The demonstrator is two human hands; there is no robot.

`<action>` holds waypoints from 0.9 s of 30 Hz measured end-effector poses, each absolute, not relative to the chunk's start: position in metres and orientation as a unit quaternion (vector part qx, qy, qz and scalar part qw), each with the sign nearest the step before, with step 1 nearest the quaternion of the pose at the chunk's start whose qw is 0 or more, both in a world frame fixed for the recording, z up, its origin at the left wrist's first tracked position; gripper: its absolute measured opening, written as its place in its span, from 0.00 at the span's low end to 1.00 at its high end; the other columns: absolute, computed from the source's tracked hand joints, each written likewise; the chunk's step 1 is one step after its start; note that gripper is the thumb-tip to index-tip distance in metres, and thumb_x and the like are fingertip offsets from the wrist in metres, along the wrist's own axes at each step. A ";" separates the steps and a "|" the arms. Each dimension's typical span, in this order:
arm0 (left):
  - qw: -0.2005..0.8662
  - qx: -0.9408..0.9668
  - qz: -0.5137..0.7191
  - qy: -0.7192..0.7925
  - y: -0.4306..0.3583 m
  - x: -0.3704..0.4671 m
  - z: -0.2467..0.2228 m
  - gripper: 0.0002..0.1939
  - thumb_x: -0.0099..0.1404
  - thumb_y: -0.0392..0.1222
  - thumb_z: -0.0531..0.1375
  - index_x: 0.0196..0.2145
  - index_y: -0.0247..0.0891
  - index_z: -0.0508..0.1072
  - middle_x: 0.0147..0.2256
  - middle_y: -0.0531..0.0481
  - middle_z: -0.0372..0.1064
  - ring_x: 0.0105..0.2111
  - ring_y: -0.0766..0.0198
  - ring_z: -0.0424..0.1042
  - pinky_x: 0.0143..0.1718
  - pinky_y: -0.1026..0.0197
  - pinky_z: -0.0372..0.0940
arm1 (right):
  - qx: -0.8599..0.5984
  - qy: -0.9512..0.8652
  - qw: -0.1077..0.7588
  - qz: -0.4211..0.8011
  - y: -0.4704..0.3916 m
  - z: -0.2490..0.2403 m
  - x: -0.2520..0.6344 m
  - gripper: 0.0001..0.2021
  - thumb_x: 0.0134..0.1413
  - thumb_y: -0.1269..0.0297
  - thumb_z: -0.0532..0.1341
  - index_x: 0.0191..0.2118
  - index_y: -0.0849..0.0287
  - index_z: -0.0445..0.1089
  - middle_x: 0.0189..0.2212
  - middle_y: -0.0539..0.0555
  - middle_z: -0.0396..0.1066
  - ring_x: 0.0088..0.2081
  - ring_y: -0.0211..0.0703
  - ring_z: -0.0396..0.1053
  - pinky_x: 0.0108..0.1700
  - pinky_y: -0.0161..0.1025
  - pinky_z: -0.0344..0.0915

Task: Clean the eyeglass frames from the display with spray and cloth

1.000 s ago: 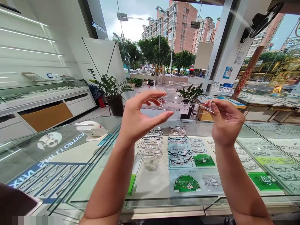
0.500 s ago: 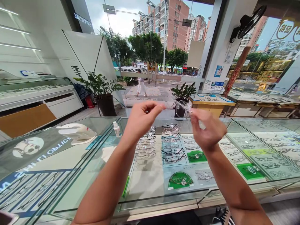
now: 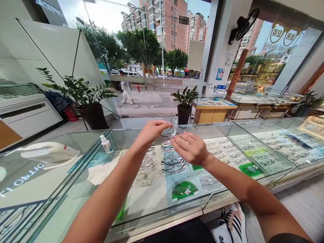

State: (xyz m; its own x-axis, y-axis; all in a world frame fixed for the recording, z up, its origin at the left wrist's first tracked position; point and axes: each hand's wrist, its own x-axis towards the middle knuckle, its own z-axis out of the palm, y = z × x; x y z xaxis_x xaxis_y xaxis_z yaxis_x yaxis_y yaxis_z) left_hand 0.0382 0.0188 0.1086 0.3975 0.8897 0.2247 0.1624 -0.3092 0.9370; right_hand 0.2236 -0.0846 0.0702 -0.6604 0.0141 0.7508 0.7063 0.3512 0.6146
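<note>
— Left hand (image 3: 154,131)?
— Pinched nearly closed, fingertips at the left rim of the clear glasses (image 3: 173,122); cannot tell whether gripping or merely touching.
— Right hand (image 3: 190,147)?
— Curled inward, closed on the lower end of the glasses, tips partly hidden.
— And where, exactly?
— Upright above the glass counter (image 3: 152,224), toward its far edge.
— Room to move?
— Open above and to the right; spray bottle (image 3: 106,145) and pale cloth (image 3: 100,172) on the left.
</note>
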 end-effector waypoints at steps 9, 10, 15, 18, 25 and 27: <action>-0.002 0.927 0.199 0.316 0.034 0.044 0.084 0.14 0.73 0.46 0.54 0.41 0.41 0.78 0.40 0.46 0.79 0.37 0.57 0.73 0.34 0.60 0.57 | -0.479 -0.619 0.516 -0.348 -0.034 0.028 0.274 0.16 0.66 0.67 0.56 0.24 0.54 0.62 0.21 0.51 0.64 0.29 0.43 0.62 0.34 0.40 0.56; -0.013 0.935 0.170 0.310 0.035 0.047 0.079 0.13 0.74 0.45 0.54 0.41 0.41 0.78 0.41 0.46 0.80 0.37 0.57 0.74 0.33 0.60 0.57 | -0.504 -0.609 0.513 -0.333 -0.027 0.019 0.281 0.16 0.66 0.66 0.55 0.24 0.54 0.61 0.22 0.51 0.64 0.29 0.43 0.62 0.34 0.40 0.56; -0.022 0.951 0.057 0.304 0.036 0.062 0.055 0.10 0.71 0.40 0.57 0.38 0.42 0.78 0.41 0.47 0.81 0.38 0.57 0.76 0.33 0.62 0.58 | -0.587 -0.586 0.492 -0.265 -0.003 -0.018 0.310 0.17 0.67 0.62 0.55 0.24 0.54 0.59 0.22 0.51 0.63 0.29 0.43 0.60 0.34 0.40 0.54; -0.011 0.950 0.019 0.310 0.040 0.067 0.041 0.09 0.69 0.37 0.58 0.38 0.43 0.80 0.41 0.48 0.81 0.39 0.57 0.77 0.34 0.62 0.59 | -0.608 -0.579 0.489 -0.236 0.000 -0.025 0.317 0.18 0.67 0.61 0.54 0.23 0.55 0.59 0.22 0.51 0.63 0.28 0.42 0.59 0.33 0.40 0.52; -0.017 0.949 -0.035 0.314 0.040 0.074 0.022 0.09 0.65 0.37 0.61 0.38 0.42 0.83 0.39 0.44 0.81 0.40 0.53 0.79 0.38 0.60 0.65 | -0.605 -0.590 0.490 -0.214 -0.003 -0.024 0.311 0.19 0.67 0.60 0.55 0.23 0.55 0.57 0.22 0.51 0.62 0.27 0.41 0.57 0.32 0.40 0.50; -0.015 0.949 -0.049 0.312 0.039 0.075 0.021 0.10 0.65 0.38 0.62 0.40 0.42 0.84 0.39 0.44 0.82 0.41 0.53 0.79 0.40 0.60 0.66 | -0.603 -0.593 0.489 -0.211 -0.003 -0.024 0.309 0.19 0.67 0.60 0.55 0.23 0.55 0.57 0.22 0.50 0.61 0.27 0.41 0.57 0.32 0.40 0.51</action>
